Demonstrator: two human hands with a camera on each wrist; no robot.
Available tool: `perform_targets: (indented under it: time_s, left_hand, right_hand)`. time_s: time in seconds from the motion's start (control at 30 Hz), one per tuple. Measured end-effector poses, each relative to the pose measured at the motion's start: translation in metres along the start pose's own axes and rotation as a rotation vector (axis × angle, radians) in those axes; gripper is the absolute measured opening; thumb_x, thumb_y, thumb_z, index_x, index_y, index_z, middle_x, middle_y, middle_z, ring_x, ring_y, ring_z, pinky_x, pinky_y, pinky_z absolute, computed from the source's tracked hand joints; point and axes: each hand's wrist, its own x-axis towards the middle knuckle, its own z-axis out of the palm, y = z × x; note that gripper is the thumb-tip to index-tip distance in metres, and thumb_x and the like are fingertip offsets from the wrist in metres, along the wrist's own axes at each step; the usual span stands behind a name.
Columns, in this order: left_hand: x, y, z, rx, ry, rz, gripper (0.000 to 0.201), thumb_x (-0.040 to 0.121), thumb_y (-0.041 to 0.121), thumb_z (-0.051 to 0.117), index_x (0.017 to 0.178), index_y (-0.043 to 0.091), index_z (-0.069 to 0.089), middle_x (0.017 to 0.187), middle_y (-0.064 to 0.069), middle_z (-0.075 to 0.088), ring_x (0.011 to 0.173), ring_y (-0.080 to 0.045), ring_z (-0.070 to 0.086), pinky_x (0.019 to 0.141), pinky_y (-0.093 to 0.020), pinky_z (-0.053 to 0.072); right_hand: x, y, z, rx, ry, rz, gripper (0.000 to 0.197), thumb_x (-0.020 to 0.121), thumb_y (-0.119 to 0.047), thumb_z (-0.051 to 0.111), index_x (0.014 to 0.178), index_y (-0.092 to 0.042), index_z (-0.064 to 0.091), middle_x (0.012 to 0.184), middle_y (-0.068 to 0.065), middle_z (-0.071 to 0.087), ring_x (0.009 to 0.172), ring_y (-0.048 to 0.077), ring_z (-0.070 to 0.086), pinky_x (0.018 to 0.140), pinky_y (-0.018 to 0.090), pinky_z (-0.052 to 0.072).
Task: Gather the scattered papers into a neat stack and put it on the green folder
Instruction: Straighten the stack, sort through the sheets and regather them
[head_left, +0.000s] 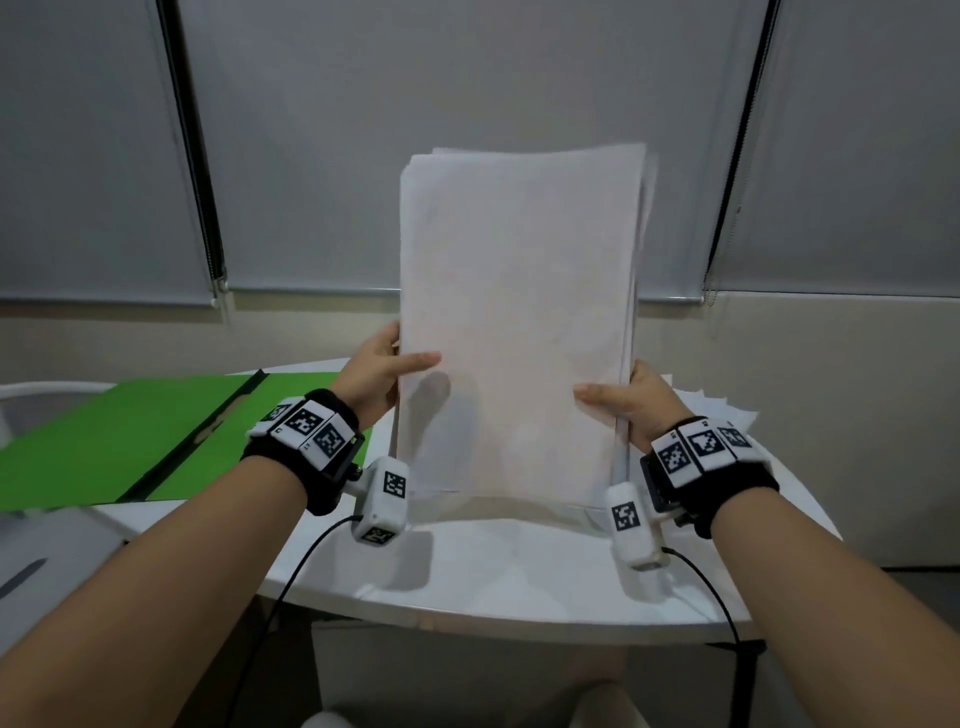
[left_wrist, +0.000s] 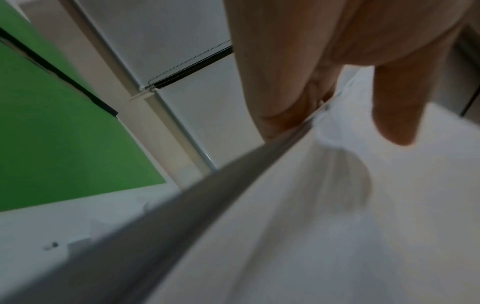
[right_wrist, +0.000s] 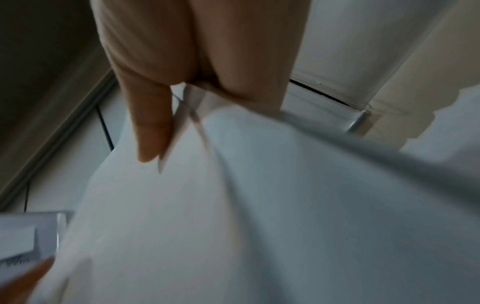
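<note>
Overhead, the left hand (head_left: 376, 371) and right hand (head_left: 631, 397) each pinch a side edge of the upright paper stack (head_left: 519, 322), its bottom edge on the white table (head_left: 519, 571), right of the open green folder (head_left: 130, 436). Closer, the left wrist view shows the thumb on the front sheet, fingers behind. Likewise, the right wrist view shows thumb and fingers clamping the stack's edge.
</note>
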Motion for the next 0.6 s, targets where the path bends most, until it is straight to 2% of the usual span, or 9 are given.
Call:
perform_targets:
  time_s: [0.03,0.13,0.2,0.3,0.37,0.43,0.53,0.57,0.6]
  left_hand:
    - [0.002,0.003,0.001,0.009,0.017,0.024,0.045,0.078,-0.008,0.062,0.117,0.012,0.053,0.099,-0.003,0.07,0.08,-0.013,0.07,0.066,-0.023,0.058]
    - [0.003,0.004,0.005,0.04,0.031,0.067,0.053,0.072,-0.013,0.062,0.119,0.009,0.049,0.099,-0.003,0.067,0.075,-0.008,0.071,0.064,-0.022,0.057]
    - [0.001,0.002,0.006,0.038,0.051,0.087,0.058,0.063,-0.008,0.063,0.117,0.009,0.049,0.097,-0.004,0.067,0.074,-0.009,0.07,0.065,-0.022,0.057]
    - [0.002,0.005,0.008,0.032,0.063,0.138,0.056,0.06,-0.007,0.063,0.112,0.01,0.052,0.09,0.0,0.071,0.074,-0.01,0.07,0.066,-0.024,0.056]
    - [0.005,0.011,0.011,-0.001,0.086,0.194,0.052,0.061,-0.008,0.063,0.108,0.012,0.054,0.087,0.003,0.073,0.075,-0.01,0.07,0.068,-0.024,0.057]
    - [0.008,0.017,0.013,-0.026,0.116,0.228,0.058,0.062,-0.007,0.063,0.116,0.008,0.051,0.095,-0.002,0.07,0.079,-0.011,0.07,0.071,-0.025,0.057]
    - [0.007,0.018,0.016,-0.001,0.116,0.224,0.072,0.061,-0.004,0.066,0.128,0.006,0.042,0.107,-0.006,0.064,0.089,-0.016,0.067,0.074,-0.028,0.057]
    - [0.006,0.018,0.016,0.028,0.129,0.208,0.075,0.058,-0.001,0.07,0.127,0.008,0.041,0.108,-0.004,0.063,0.092,-0.017,0.066,0.075,-0.028,0.057]
    - [0.005,0.018,0.017,0.06,0.147,0.202,0.081,0.053,0.005,0.076,0.126,0.01,0.039,0.11,-0.003,0.062,0.098,-0.019,0.064,0.078,-0.029,0.057]
  right_hand:
    - [-0.001,0.001,0.001,-0.039,-0.007,-0.003,0.074,0.034,-0.029,0.094,0.099,-0.009,0.064,0.09,0.005,0.075,0.084,0.02,0.071,0.075,0.029,0.058]
    - [-0.003,-0.005,0.005,-0.111,0.018,-0.086,0.045,0.068,-0.005,0.078,0.108,-0.016,0.06,0.102,0.004,0.07,0.095,0.023,0.067,0.081,0.031,0.056]
    - [-0.003,-0.015,0.008,-0.14,0.07,-0.154,0.037,0.077,0.005,0.067,0.106,-0.017,0.059,0.102,0.004,0.068,0.096,0.024,0.065,0.085,0.035,0.053]
    - [-0.003,-0.034,0.013,-0.176,0.149,-0.239,0.035,0.08,0.01,0.062,0.109,-0.01,0.056,0.1,0.006,0.066,0.093,0.024,0.064,0.088,0.037,0.052]
    - [-0.002,-0.048,0.019,-0.187,0.169,-0.303,0.039,0.081,0.007,0.063,0.114,-0.011,0.053,0.107,0.009,0.065,0.099,0.025,0.064,0.092,0.036,0.051]
    - [-0.001,-0.056,0.023,-0.209,0.187,-0.362,0.041,0.079,0.0,0.064,0.115,-0.016,0.052,0.115,0.011,0.063,0.107,0.027,0.063,0.097,0.04,0.049]
    - [0.001,-0.057,0.024,-0.23,0.185,-0.366,0.041,0.073,-0.006,0.066,0.105,-0.027,0.052,0.113,0.008,0.063,0.107,0.028,0.062,0.1,0.047,0.047]
    - [0.0,-0.056,0.024,-0.251,0.193,-0.357,0.044,0.07,-0.01,0.068,0.106,-0.028,0.051,0.113,0.007,0.062,0.108,0.028,0.062,0.101,0.048,0.046]
    - [0.001,-0.055,0.024,-0.286,0.206,-0.354,0.052,0.069,-0.012,0.07,0.114,-0.027,0.049,0.116,0.005,0.06,0.109,0.026,0.06,0.103,0.046,0.044]
